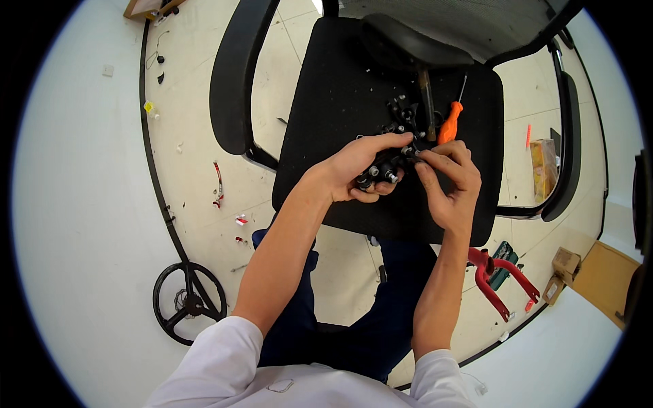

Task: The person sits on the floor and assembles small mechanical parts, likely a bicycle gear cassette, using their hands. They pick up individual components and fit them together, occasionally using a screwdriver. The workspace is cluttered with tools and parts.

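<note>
My left hand (354,163) is closed around a black metal bicycle part (386,170) with several silver bolts, its thumb lying over the top. At the part's right side, my right hand (452,180) pinches with thumb and fingertips; what lies between them is too small to make out. Both hands are above the black seat (323,102) of an office chair. More black metal pieces (401,112) rest just beyond my fingers. Behind them a bicycle saddle (415,47) lies with its seatpost (426,102) pointing toward me. An orange-handled screwdriver (449,124) is right of the post.
Chair armrests (235,81) flank the seat. On the floor to the right are a red bicycle fork (484,272), a green object (504,264) and cardboard boxes (564,264). A black three-spoke wheel (160,302) is at lower left, below small red pieces (241,220).
</note>
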The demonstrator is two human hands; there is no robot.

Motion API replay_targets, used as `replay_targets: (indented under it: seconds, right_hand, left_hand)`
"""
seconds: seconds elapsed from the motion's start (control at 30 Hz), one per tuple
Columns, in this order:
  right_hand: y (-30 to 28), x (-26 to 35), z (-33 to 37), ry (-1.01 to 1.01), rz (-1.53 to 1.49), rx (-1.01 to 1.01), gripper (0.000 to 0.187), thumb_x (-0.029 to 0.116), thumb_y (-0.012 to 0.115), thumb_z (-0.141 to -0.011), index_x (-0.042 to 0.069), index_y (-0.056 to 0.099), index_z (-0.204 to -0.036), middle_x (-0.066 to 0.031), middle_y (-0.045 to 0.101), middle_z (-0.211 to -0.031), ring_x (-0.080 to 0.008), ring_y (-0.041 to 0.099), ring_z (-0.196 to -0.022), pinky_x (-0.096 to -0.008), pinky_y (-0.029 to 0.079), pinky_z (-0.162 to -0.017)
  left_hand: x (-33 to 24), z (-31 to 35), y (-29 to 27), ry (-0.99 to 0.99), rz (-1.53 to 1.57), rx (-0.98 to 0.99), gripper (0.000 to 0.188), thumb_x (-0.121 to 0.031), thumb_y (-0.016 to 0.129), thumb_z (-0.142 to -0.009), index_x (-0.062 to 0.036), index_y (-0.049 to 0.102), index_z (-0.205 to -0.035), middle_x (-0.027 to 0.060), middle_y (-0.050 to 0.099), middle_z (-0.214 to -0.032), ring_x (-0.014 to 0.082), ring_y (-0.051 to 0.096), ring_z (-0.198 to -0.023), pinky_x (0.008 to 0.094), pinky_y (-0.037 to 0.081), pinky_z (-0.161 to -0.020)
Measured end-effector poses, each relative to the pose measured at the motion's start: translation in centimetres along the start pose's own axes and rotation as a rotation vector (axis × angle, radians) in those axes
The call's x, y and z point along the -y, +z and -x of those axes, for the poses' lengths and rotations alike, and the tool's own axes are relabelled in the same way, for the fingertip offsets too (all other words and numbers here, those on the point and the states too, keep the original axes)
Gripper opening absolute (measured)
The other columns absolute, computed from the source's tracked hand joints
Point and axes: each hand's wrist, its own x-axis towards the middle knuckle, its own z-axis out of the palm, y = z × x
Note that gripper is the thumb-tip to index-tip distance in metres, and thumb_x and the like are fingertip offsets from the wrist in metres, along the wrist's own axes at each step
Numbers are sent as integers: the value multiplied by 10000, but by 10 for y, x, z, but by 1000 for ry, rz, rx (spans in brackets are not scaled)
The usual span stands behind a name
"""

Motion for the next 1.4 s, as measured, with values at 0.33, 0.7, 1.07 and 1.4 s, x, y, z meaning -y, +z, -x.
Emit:
replay_targets:
  seconds: [0.33, 0.7, 1.07, 1.4]
  right_hand:
    - [-7, 8, 10, -88, 74, 121, 188, 110, 784, -660, 77, 737, -839, -13, 596, -763, -188, 525, -767, -313, 354, -751]
    - [0, 4, 12, -91, 133, 19, 175, 101, 778, -700, 73, 723, -864, -16, 603, -769, -194, 543, -781, -318, 354, -780]
    - [-3, 7, 19, -270, 224, 169, 218, 145, 791, -699, 96, 718, -899, 10, 589, -762, -164, 544, -760, -343, 371, -785]
    - [9, 0, 28, -417, 221, 75, 238, 71, 771, -665, 45, 701, -891, -2, 584, -743, -138, 537, -609, -261, 416, -490]
  left_hand:
    - [-1, 13, -3, -115, -152, -80, 460, -454, 603, -898, -44, 553, -695, 41, 503, -551, 82, 422, -355, 203, 246, -280]
    - [9, -2, -9, -180, -32, 69, 533, -509, 534, -914, -70, 528, -612, 8, 433, -453, 71, 379, -334, 205, 235, -291]
    - [16, 6, -28, -305, -236, -33, 391, -422, 506, -956, -61, 544, -811, 76, 527, -547, 83, 372, -308, 205, 236, -236]
    - [16, 9, -30, -355, -110, 39, 529, -501, 520, -925, -35, 542, -675, 50, 452, -473, 80, 337, -295, 213, 223, -238]
